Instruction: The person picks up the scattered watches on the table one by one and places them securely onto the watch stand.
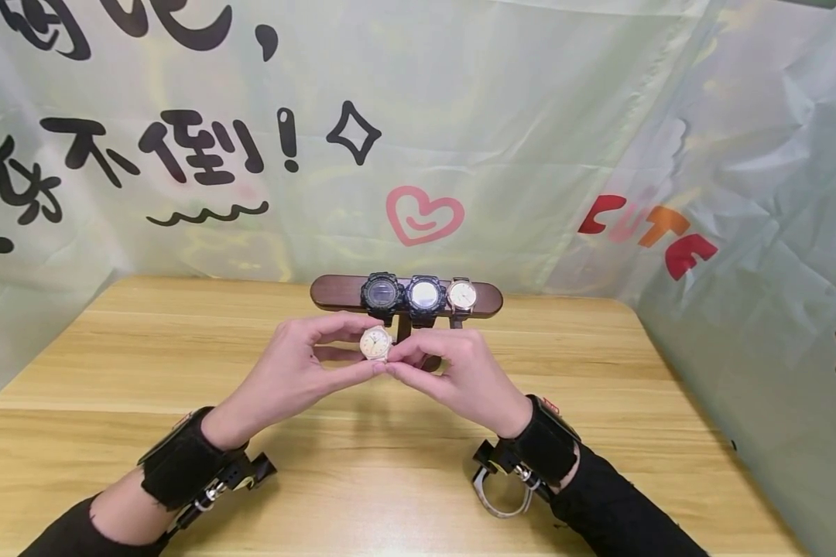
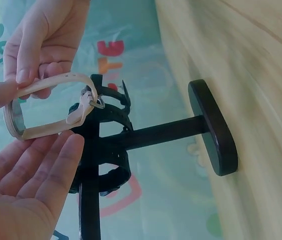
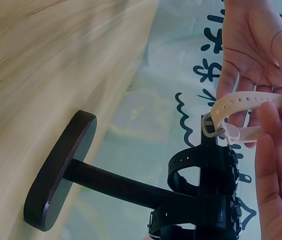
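Note:
A small wristwatch with a pale round dial is held up in front of the watch stand, its dial toward the head camera. My left hand holds it at its left side, thumb below and fingers above. From the right, my right hand pinches its lower edge between thumb and fingers. In the left wrist view the pale pink strap forms a closed loop through its metal buckle. The right wrist view shows the strap holes and the buckle near the stand's bar.
Behind the hands, a dark wooden T-shaped stand carries two black digital watches and a round-dial watch. A pale loop shows below the right wrist. Printed cloth hangs behind the wooden table.

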The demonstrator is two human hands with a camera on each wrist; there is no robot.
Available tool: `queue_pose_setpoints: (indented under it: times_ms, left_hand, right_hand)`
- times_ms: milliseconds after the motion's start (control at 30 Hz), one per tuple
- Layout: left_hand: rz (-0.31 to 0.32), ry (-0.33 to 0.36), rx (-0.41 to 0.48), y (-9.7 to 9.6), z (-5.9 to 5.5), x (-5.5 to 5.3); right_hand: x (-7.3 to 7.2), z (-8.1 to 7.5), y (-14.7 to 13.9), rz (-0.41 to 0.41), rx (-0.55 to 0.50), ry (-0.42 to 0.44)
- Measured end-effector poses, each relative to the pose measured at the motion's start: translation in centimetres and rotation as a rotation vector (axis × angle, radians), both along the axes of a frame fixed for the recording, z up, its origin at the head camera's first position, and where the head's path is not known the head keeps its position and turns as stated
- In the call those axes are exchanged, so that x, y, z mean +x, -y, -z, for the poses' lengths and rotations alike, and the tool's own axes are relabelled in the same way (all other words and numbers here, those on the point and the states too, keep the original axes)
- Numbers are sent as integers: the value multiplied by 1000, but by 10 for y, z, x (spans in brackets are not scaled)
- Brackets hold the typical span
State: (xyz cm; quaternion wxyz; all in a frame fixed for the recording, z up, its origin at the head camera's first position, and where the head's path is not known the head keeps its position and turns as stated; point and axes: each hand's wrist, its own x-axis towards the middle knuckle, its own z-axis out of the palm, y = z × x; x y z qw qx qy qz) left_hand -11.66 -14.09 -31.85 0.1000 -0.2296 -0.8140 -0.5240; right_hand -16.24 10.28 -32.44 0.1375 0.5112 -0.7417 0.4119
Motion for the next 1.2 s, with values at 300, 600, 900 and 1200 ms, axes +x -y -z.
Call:
queue_pose_setpoints:
  times_ms: [300, 600, 900, 1200]
  left_hand:
    - [-18, -38, -44, 3, -3, 0]
    - [-29, -125, -98, 10, -12, 1]
    - [-78, -213, -187, 22, -26, 2]
    - [-136, -264, -252, 35, -37, 3]
  right_hand:
    - [1, -1, 0, 17, 34, 19]
    - [-3, -5, -5, -2, 23, -1]
    - [-8, -20, -19, 21, 29, -28]
    - [-9, -37, -37, 113, 96, -31]
